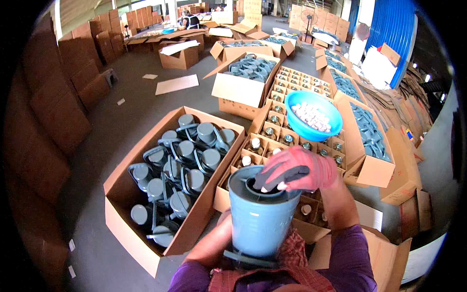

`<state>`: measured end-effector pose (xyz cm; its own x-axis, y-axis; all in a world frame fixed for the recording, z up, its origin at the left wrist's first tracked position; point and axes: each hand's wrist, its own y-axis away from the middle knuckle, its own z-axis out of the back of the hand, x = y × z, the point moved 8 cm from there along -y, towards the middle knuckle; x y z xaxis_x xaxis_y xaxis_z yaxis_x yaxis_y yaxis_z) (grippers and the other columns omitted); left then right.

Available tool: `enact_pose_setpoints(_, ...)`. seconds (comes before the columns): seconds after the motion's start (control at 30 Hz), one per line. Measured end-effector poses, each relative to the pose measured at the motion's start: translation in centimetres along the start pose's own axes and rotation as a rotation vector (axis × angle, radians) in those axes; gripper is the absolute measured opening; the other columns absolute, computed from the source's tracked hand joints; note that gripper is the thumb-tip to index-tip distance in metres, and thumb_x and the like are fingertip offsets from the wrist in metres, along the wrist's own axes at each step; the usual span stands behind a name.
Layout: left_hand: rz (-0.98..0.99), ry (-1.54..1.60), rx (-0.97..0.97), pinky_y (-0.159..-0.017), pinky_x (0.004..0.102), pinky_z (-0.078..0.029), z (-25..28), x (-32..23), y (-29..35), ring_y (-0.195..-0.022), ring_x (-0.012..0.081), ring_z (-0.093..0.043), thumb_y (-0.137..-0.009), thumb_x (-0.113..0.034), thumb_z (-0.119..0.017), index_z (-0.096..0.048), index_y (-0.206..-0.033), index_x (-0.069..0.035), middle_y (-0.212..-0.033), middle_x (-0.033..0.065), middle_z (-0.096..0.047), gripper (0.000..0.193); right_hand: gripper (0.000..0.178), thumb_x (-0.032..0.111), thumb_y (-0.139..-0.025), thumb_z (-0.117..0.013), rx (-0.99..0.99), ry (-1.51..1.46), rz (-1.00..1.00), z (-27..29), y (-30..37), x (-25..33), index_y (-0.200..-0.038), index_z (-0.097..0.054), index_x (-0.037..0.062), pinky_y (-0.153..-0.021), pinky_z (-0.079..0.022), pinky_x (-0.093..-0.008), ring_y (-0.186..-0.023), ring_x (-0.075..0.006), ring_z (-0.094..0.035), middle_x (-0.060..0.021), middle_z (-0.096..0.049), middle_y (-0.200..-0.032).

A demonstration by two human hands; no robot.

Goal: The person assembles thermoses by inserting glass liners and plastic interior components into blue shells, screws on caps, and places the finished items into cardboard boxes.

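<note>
Upright in front of my body stands a grey-blue plastic jug-like casing (262,221), wide, with a round opening in its top and a handle showing at the lower end. My right hand (299,170), in a red glove with a dark patch, rests over that opening. Its fingers are bent together at the rim; whether they hold something small is unclear. My left forearm (214,241) runs up behind the casing's left side, and the left hand is hidden by it. Just beyond is a divided carton (265,146) holding several glass bottle-like liners, some with white tops.
On the divided carton sits a blue bowl (296,121) of small white pieces. To the left, an open carton (121,228) holds several grey casings with handles. Cartons of grey-blue parts (367,131) line the right side. Farther back are stacked boxes and other people.
</note>
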<state>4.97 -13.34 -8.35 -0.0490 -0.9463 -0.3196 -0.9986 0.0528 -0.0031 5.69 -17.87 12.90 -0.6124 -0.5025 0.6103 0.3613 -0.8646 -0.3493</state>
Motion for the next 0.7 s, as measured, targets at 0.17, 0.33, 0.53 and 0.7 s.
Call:
enact_pose_setpoints(0.17, 0.163, 0.072, 0.248, -0.086, 0.0365, -0.045, -4.4, 3.5, 0.2, -0.092, 0.0254, -0.060, -0.090, -0.036, -0.050, -0.059, -0.109, 0.000, -0.099, 0.0124, -0.064, 0.041, 0.034, 0.029, -0.074, -0.067, 0.157, 0.105, 0.033, -2.3, -2.0, 4.8, -0.101, -0.063, 0.0072, -0.074, -0.049, -0.0366, -0.087, -0.0306, -0.061, -0.0133, -0.062, -0.097)
enact_pose_setpoints(0.33, -0.032, -0.371, -0.070, -0.085, 0.0345, -0.046, 1.1, 2.5, 4.8, -0.090, 0.0234, -0.061, -0.091, -0.034, -0.049, -0.060, -0.110, -0.001, -0.097, 0.0095, -0.066, 0.040, 0.032, 0.032, -0.069, -0.066, -0.081, 0.440, -0.541, -1.5, -0.3, 3.0, -0.089, -0.064, 0.0078, -0.066, -0.049, -0.0379, -0.072, -0.0316, -0.062, -0.0152, -0.063, -0.074)
enact_pose_setpoints(0.53, -0.052, -0.813, -0.416, -0.082, 0.0306, -0.046, 7.0, 2.5, 6.4, -0.092, 0.0209, -0.061, -0.089, -0.036, -0.050, -0.060, -0.109, -0.003, -0.099, 0.0100, -0.065, 0.040, 0.029, 0.026, -0.068, -0.069, -0.230, 0.440, -0.702, 0.2, 2.2, 2.0, -0.089, -0.064, 0.0071, -0.070, -0.048, -0.0385, -0.079, -0.0310, -0.062, -0.0156, -0.063, -0.080)
enact_pose_setpoints(0.7, 0.234, 0.217, 0.339, -0.078, 0.0298, -0.047, -3.8, 5.4, 2.6, -0.094, 0.0166, -0.058, -0.094, -0.030, -0.042, -0.054, -0.114, 0.000, -0.108, 0.0082, -0.060, 0.038, 0.031, 0.015, -0.066, -0.071, 0.050, 0.069, -0.222, -2.0, -1.5, 5.3, -0.093, -0.062, 0.0055, -0.080, -0.048, -0.0347, -0.087, -0.0274, -0.061, -0.0092, -0.062, -0.091)
